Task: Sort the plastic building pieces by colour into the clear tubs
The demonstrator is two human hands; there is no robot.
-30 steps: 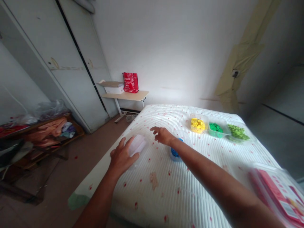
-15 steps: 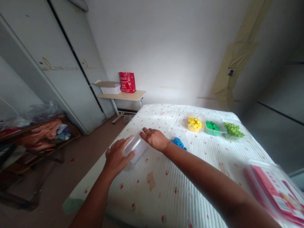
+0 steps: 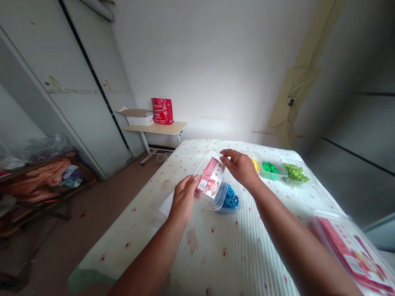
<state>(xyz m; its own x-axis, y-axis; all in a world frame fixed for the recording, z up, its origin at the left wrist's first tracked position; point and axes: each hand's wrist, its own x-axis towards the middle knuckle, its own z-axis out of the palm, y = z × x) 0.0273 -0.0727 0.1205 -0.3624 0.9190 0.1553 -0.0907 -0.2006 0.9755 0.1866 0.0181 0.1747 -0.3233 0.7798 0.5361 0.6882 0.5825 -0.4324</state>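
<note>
A clear plastic lid with a pink and white label (image 3: 211, 176) is held tilted between my two hands, over the left side of a clear box of blue pieces (image 3: 231, 199). My left hand (image 3: 184, 195) grips its left edge. At its upper right edge is my right hand (image 3: 240, 165), fingers curled onto the rim. Part of the blue pieces' box is covered by the lid. Left of my left hand lies a pale, see-through flat item (image 3: 166, 205), partly hidden by that hand.
Behind my right hand stand boxes of yellow pieces (image 3: 255, 163), green pieces (image 3: 270, 169) and light green pieces (image 3: 296, 172). More pink-labelled lids (image 3: 352, 248) lie at the right front. A small table (image 3: 166, 128) holds a red bag (image 3: 162, 111) and a white box (image 3: 139, 119).
Both hands have moved right, toward the blue pieces. The pink-labelled lid now shows between them, where before they were around a clear plastic piece farther left.
</note>
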